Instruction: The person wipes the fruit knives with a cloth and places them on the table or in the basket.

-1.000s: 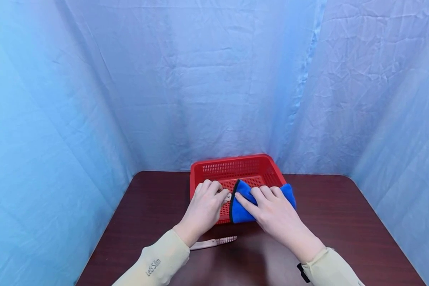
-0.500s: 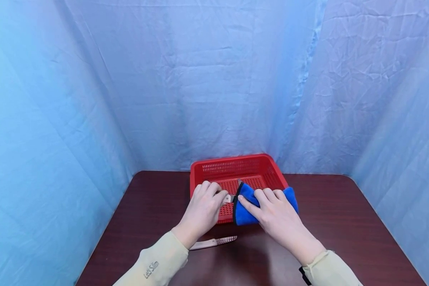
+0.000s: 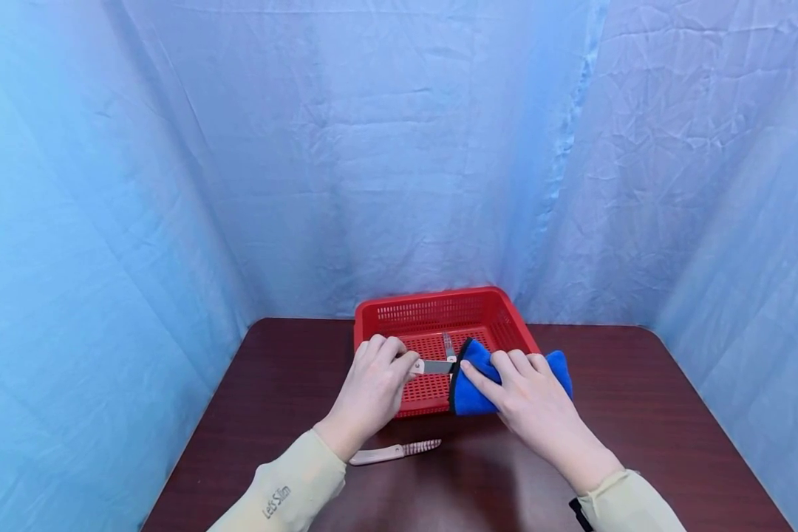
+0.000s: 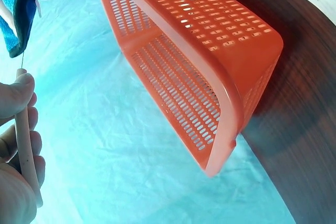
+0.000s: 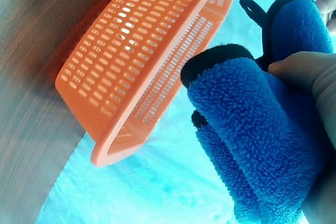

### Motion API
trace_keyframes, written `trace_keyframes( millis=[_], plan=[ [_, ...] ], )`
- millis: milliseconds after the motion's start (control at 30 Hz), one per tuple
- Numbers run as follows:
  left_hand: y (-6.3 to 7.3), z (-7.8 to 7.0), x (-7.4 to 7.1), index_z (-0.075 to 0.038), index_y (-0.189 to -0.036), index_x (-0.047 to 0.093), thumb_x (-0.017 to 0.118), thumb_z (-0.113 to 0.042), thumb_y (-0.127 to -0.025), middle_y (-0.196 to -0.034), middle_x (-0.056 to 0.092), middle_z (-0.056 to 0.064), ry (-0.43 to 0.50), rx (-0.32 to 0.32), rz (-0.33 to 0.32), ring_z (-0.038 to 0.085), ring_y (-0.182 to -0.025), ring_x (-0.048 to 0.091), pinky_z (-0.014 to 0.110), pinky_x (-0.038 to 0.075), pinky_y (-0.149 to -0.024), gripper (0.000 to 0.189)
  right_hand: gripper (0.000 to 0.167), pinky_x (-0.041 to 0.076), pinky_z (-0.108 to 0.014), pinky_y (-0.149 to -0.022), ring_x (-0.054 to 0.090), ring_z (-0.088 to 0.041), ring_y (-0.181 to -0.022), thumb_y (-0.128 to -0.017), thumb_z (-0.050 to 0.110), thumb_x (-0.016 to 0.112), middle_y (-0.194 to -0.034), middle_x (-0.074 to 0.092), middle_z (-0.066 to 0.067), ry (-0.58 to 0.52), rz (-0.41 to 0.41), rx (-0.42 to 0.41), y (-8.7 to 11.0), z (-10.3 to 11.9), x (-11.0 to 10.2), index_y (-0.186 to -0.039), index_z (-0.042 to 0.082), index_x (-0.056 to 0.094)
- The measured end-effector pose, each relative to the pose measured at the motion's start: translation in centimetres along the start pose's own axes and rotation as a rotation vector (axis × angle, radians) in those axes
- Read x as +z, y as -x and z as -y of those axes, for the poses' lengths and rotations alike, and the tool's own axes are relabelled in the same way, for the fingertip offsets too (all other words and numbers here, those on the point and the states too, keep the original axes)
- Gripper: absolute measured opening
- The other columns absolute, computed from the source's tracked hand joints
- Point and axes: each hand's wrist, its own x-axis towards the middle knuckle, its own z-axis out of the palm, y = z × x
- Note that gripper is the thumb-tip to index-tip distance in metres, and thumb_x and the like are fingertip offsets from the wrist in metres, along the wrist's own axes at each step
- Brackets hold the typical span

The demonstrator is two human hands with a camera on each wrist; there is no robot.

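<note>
My left hand (image 3: 372, 380) grips a knife by its pale handle (image 4: 23, 145), above the red basket. The bare part of the knife's blade (image 3: 437, 366) points right, and its tip is hidden in a blue cloth (image 3: 475, 399) with black edging. My right hand (image 3: 532, 399) holds this cloth folded round the blade, thumb and fingers pressing it. In the right wrist view the cloth (image 5: 247, 129) hangs in thick folds, its black loop sticking out. Inside the basket lies another knife (image 3: 448, 346), partly covered by the cloth in the head view.
The red plastic basket (image 3: 432, 297) stands at the back of the dark wooden table (image 3: 292, 369). In front of it lies a knife with a pale handle and a striped blade (image 3: 422, 446). Light blue curtains (image 3: 399, 148) surround the table on the back and sides.
My right hand and the cloth have slid to the right, baring more of the blade. The knife in the basket has come into view. My left hand has shifted slightly left.
</note>
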Motion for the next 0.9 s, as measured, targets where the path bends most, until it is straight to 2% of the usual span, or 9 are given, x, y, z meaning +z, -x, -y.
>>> trace_keyframes(
  millis=[200,300,467,667,900],
  plan=[
    [0.1,0.3,-0.1,-0.013,-0.105,0.075,0.076,-0.015,-0.092,-0.096,0.06,0.003,-0.021,0.0,0.002,0.021,-0.086,0.05,0.035,0.04,-0.074,0.013,0.074,0.044,-0.049,-0.072,0.053,-0.033,-0.093,-0.072,0.014,0.091,-0.104,0.055,-0.016,0.004,0.01,0.011,0.5,-0.6,-0.3,-0.14,0.022,0.064],
    [0.1,0.5,-0.1,-0.013,-0.103,0.076,0.078,-0.014,-0.09,-0.095,0.059,0.003,-0.029,0.001,-0.015,0.02,-0.084,0.049,0.035,0.04,-0.074,0.013,0.08,0.045,-0.05,-0.073,0.053,-0.033,-0.095,-0.066,0.016,0.095,-0.105,0.055,-0.016,0.001,0.025,0.028,0.8,-0.9,-0.6,-0.14,0.021,0.065],
    [0.1,0.8,0.1,-0.013,-0.103,0.077,0.08,-0.013,-0.089,-0.093,0.059,0.003,-0.031,-0.002,-0.031,0.021,-0.082,0.049,0.036,0.042,-0.074,0.014,0.087,0.044,-0.051,-0.074,0.054,-0.033,-0.099,-0.06,0.019,0.098,-0.108,0.056,-0.015,-0.019,-0.016,0.034,0.7,-1.0,-1.1,-0.14,0.019,0.063],
    [-0.2,0.3,0.1,-0.012,-0.106,0.076,0.08,-0.013,-0.088,-0.095,0.06,0.003,-0.027,-0.009,0.029,0.02,-0.086,0.051,0.035,0.042,-0.074,0.019,0.079,0.045,-0.048,-0.075,0.055,-0.032,-0.095,-0.068,0.019,0.094,-0.108,0.057,-0.014,-0.021,-0.07,-0.018,-0.6,-0.2,-1.1,-0.141,0.02,0.064],
    [-0.6,-0.9,0.2,-0.011,-0.11,0.075,0.082,-0.013,-0.086,-0.098,0.06,0.004,-0.033,0.019,0.071,0.018,-0.089,0.053,0.033,0.045,-0.076,0.026,0.068,0.046,-0.045,-0.077,0.056,-0.03,-0.094,-0.078,0.019,0.089,-0.108,0.059,-0.013,-0.032,-0.051,-0.046,-1.8,1.4,-0.7,-0.141,0.021,0.063]
  ],
)
